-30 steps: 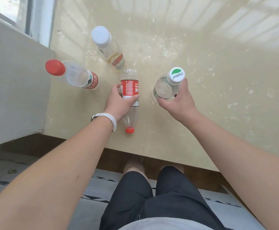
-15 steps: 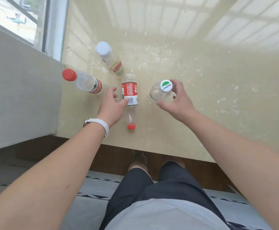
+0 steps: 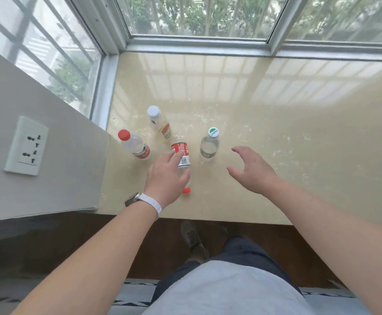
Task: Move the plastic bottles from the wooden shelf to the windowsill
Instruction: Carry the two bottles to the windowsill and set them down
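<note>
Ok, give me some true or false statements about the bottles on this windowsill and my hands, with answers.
1. Four bottles are on the windowsill. True.
2. All of them stand upright. False: the middle bottle lies on its side, beneath the left hand.
3. The right hand holds the green-capped bottle. False: it is open and apart from that bottle.
4. A white strap is on the left wrist. True.
5. The white-capped bottle stands nearest the window. True.
</note>
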Available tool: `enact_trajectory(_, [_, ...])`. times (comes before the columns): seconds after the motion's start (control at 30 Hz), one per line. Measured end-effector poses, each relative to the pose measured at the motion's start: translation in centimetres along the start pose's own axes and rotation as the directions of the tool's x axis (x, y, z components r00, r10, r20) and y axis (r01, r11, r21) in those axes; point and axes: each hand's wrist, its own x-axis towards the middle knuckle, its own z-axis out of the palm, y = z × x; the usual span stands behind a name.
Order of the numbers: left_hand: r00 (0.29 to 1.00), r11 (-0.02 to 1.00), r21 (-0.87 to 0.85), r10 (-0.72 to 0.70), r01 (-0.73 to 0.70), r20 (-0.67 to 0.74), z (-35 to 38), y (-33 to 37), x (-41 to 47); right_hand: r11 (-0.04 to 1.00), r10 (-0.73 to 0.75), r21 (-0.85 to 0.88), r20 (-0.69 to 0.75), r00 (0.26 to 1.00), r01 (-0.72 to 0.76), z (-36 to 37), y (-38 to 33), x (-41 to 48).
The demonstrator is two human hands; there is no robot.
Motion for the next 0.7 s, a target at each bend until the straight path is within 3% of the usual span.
enact_trajectory(0.33, [0.967, 0.968, 0.098, 0.239, -0.231, -0.085, -2.0, 2.3, -3.9, 0.954, -0.062, -0.299, -0.104, 0.993, 0.028, -3.5, -1.0, -8.3])
enact_trajectory(0.7, [0.889, 0.858, 0.258, 0.457, -0.444, 0.011, -1.1, 10.4, -6.3, 0.905, -0.077, -0.425, -0.229, 0.970, -0.029, -9.3, 2.3, -14.6])
